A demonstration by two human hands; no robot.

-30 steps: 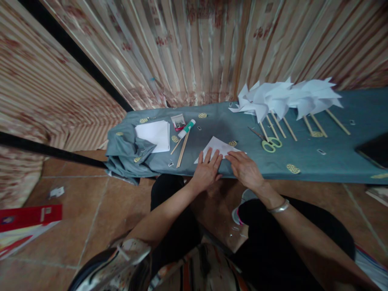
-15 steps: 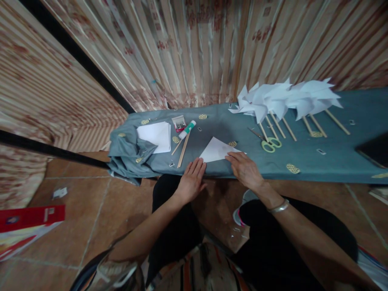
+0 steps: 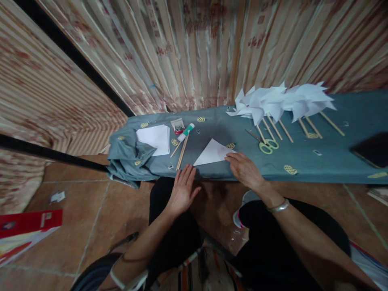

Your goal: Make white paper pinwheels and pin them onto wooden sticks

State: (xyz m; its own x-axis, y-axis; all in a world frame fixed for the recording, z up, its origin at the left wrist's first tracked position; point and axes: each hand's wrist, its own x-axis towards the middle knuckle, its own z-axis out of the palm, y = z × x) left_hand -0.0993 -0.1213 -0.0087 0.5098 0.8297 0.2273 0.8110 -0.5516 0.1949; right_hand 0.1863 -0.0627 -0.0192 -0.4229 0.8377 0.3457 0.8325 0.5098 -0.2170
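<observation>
A white sheet of paper (image 3: 210, 154), folded into a triangle, lies near the front edge of the cloth-covered bench. At its left corner my left hand (image 3: 182, 190) lies flat, fingers stretched out and thumb apart, the fingertips by the paper's tip. My right hand (image 3: 245, 171) grips the right corner with its fingers closed together, hiding that end of the paper. Right of the paper are green-handled scissors (image 3: 268, 146). To its left lie several wooden sticks (image 3: 182, 152) and a glue stick (image 3: 186, 132).
White paper pinwheels (image 3: 281, 101) on sticks lie in a row at the back right. A stack of white paper (image 3: 155, 137) sits at the left, by a small box of metal pieces (image 3: 178, 126). A dark phone-like object (image 3: 371, 149) rests far right. A curtain (image 3: 209, 56) hangs behind.
My left hand has slid left and slightly down along the fold to the paper's left tip, its thumb now spread. My right hand stays at the right corner. The view has shifted slightly.
</observation>
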